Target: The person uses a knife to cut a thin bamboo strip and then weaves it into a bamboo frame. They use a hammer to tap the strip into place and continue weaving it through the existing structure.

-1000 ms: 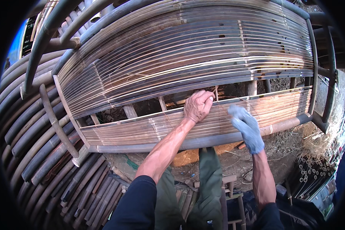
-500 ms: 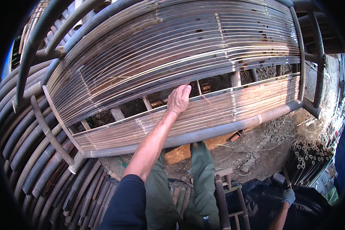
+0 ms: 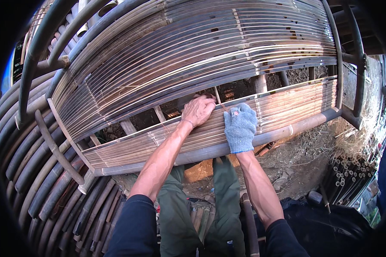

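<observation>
A slatted bamboo bench seat [image 3: 283, 100] spans the view, with a long gap between its dark far slats and pale near slats. At the gap's near edge is my bare left hand [image 3: 198, 110], its fingers curled down; whatever they grip is hidden. My right hand [image 3: 241, 128], in a grey knitted glove with a blue cuff, is closed just to its right, above the near slats. A thin reddish strand [image 3: 222, 105] runs from beside the narrow crosspiece [image 3: 218, 94] to the gloved fingers, which appear to pinch it.
Stacked bamboo poles [image 3: 51, 188] fill the left side. The bench's thick front rail [image 3: 278, 133] lies between me and the slats. At lower right are a black sheet [image 3: 339, 231], a dark block-shaped object [image 3: 315, 197] and a bundle of thin bamboo tubes [image 3: 343, 174].
My gloved right hand has come up from the black sheet at lower right to the bench, beside my left. The left hand has shifted slightly and its fingers now reach down at the gap.
</observation>
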`<action>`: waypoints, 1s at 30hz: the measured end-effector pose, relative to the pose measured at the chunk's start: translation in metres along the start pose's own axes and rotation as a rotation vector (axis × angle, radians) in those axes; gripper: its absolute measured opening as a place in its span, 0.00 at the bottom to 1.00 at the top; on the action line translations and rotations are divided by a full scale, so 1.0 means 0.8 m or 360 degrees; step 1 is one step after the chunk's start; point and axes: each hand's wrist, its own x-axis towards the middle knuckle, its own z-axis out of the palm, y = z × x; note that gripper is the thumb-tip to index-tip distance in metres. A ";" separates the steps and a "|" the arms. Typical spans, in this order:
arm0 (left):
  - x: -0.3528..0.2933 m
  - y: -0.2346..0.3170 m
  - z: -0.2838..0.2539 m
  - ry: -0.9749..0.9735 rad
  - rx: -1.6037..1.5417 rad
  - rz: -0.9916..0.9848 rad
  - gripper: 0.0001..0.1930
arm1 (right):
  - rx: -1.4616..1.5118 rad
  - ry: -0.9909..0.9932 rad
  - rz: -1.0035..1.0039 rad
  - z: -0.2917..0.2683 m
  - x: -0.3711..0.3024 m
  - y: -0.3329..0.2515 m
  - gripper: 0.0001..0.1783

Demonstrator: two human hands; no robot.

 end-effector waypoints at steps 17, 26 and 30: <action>-0.020 0.022 -0.003 0.0025 0.0441 0.0145 0.16 | 0.1102 -0.0331 -0.0108 -0.087 0.092 0.010 0.21; -0.020 0.013 0.011 0.0186 0.0486 0.0388 0.12 | 0.0024 -0.0404 -0.0713 0.010 0.025 -0.001 0.13; -0.020 0.017 0.009 0.0257 0.0478 0.0449 0.11 | 0.0082 -0.0250 -0.0959 0.029 0.022 0.025 0.12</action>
